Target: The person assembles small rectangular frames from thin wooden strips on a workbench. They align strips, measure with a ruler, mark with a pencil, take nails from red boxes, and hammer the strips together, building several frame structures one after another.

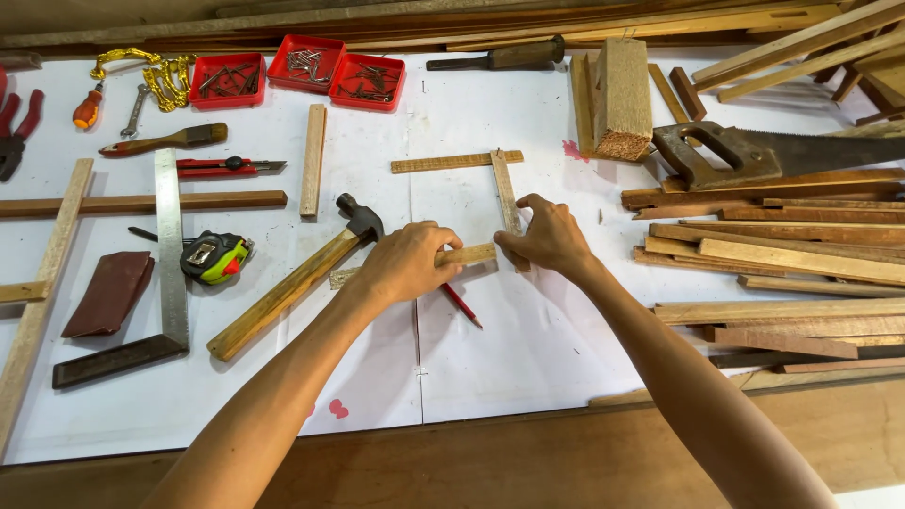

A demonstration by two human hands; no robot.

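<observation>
My left hand [407, 261] rests on a short wooden strip [471, 254] lying flat on the white sheet, pressing it down. My right hand [547, 236] pinches the corner where that strip meets an upright strip [505, 188]. A third strip [456, 162] lies across the top, so the three form an open frame shape. A red pencil [462, 305] lies just under my left hand. A hammer [292, 283] with a wooden handle lies to the left of my left hand.
A stack of wooden slats [782, 254] and a handsaw [764, 155] lie at the right. A steel try square [168, 264], a tape measure [215, 256], sandpaper [108, 292] and loose strips lie at the left. Red trays of nails [302, 71] sit at the back.
</observation>
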